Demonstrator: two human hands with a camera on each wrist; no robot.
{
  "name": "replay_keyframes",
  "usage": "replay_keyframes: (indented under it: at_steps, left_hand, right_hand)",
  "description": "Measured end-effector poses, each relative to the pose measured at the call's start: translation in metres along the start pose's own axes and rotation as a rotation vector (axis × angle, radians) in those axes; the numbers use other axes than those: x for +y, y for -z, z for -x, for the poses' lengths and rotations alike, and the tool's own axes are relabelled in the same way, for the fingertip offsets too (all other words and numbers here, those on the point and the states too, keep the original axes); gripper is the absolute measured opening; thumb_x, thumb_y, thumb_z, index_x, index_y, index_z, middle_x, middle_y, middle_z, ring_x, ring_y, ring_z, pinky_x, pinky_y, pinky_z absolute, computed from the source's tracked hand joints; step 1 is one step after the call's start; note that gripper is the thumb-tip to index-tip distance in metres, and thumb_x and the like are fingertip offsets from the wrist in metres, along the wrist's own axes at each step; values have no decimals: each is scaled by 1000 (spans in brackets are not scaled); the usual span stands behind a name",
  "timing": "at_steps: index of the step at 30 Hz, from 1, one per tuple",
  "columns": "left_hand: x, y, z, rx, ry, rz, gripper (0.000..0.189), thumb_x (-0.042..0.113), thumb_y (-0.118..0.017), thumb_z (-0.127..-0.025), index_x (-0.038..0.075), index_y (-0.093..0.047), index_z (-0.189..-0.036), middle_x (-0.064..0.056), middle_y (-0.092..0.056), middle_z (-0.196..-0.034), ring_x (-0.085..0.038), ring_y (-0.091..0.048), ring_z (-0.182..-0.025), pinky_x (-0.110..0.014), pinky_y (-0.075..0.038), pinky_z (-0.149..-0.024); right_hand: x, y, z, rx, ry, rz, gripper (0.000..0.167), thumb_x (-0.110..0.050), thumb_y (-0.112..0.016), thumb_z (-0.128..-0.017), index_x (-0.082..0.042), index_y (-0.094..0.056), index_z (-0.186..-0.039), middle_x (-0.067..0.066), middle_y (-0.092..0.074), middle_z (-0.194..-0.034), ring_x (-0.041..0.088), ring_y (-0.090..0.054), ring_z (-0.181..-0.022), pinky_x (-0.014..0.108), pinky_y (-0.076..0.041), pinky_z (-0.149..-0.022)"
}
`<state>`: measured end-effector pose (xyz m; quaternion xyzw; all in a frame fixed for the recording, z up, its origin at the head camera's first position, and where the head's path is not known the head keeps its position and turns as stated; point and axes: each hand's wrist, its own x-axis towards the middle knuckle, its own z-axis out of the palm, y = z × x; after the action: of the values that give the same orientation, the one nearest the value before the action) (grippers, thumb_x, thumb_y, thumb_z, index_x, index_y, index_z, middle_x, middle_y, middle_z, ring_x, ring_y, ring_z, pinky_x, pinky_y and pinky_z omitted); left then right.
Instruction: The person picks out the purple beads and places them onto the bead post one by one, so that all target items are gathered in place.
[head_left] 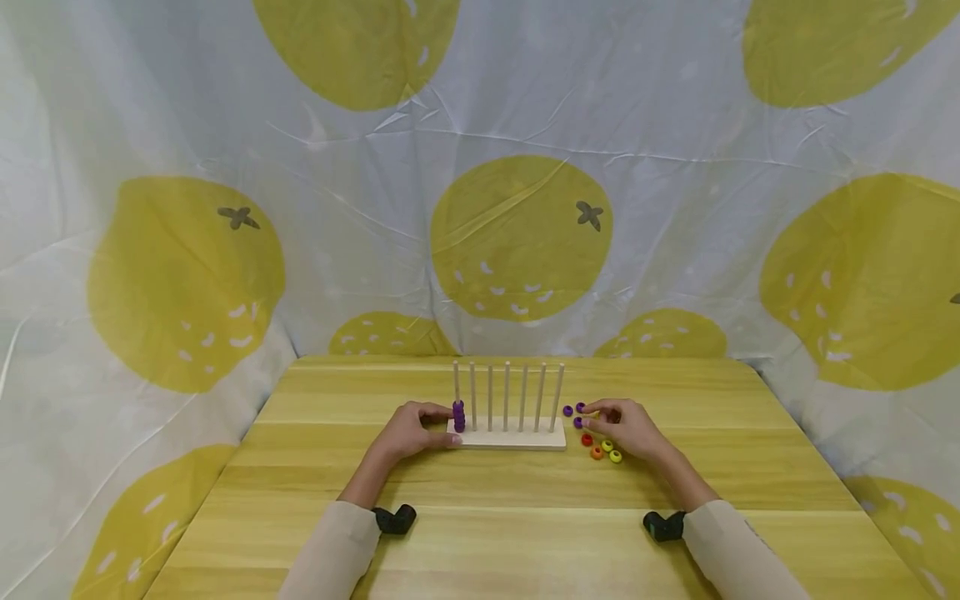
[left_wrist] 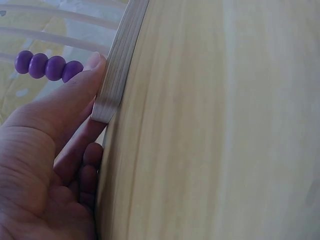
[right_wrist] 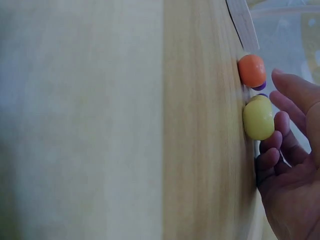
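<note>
A pale wooden peg stand [head_left: 506, 440] with several upright rods is on the table. Purple beads [head_left: 458, 417] are stacked on its leftmost rod; the left wrist view also shows these purple beads [left_wrist: 46, 66]. My left hand [head_left: 408, 431] grips the left end of the base, thumb [left_wrist: 87, 75] at the front. To the right of the stand, my right hand [head_left: 628, 428] reaches over loose beads. Its thumb and index finger are apart, their tips beside purple beads [head_left: 577, 422]. No bead is visible between them.
Close to the right hand lie a red bead [head_left: 587, 440], an orange bead [head_left: 597, 452] and yellow beads [head_left: 615, 457]. The wooden table [head_left: 510, 542] extends in front. Behind it hangs a white cloth [head_left: 360, 208] printed with yellow fruit.
</note>
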<state>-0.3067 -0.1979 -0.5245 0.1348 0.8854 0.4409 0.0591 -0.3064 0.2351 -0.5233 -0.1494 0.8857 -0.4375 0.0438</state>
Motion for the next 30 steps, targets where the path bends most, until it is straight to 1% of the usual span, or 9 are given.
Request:
replay_keyframes:
  at_steps: [9, 15, 19, 25, 30]
  left_hand:
    - [0, 0, -1, -4, -1, 6, 49, 40, -94, -73, 22, -79, -116, 0, -76, -118, -19, -67, -111, -43, -55, -98]
    - [1, 0, 0, -6, 1, 16, 49, 39, -94, -73, 22, -79, -116, 1, -76, -118, -20, -67, -112, -44, -54, -100]
    - [2, 0, 0, -3, 10, 14, 49, 39, -94, -73, 22, -79, -116, 1, -76, -118, -19, -67, -112, -43, -54, -99]
    - [2, 0, -2, 4, 0, 0, 48, 38, -94, -73, 21, -79, -116, 0, -76, -117, -20, -67, -110, -41, -55, -97]
    - [0, 0, -1, 2, 2, -2, 49, 38, -94, -74, 20, -79, -117, -1, -76, -118, -19, -67, -110, -41, -55, -97]
  right_hand:
    - [1, -4, -2, 12, 12, 35, 33, -29, -79, -93, -8, -78, -118, 0, -60, -74, 9, -49, -64, 23, -41, -58]
    - [-1, -5, -4, 7, 16, 50, 31, -28, -79, -92, -8, -79, -115, 0, -58, -73, 10, -48, -64, 23, -40, -59]
    - [-2, -6, -4, 2, 3, 59, 29, -28, -79, -93, -8, -80, -114, 0, -56, -72, 10, -46, -62, 23, -39, -58]
    - [-4, -6, -5, 4, -37, 56, 24, -27, -80, -91, -10, -81, -109, -1, -55, -71, 12, -46, -64, 23, -37, -58]
    - [-1, -5, -4, 2, -48, 52, 26, -28, -79, -93, -9, -81, -112, 0, -57, -73, 12, -48, -66, 24, -38, -57]
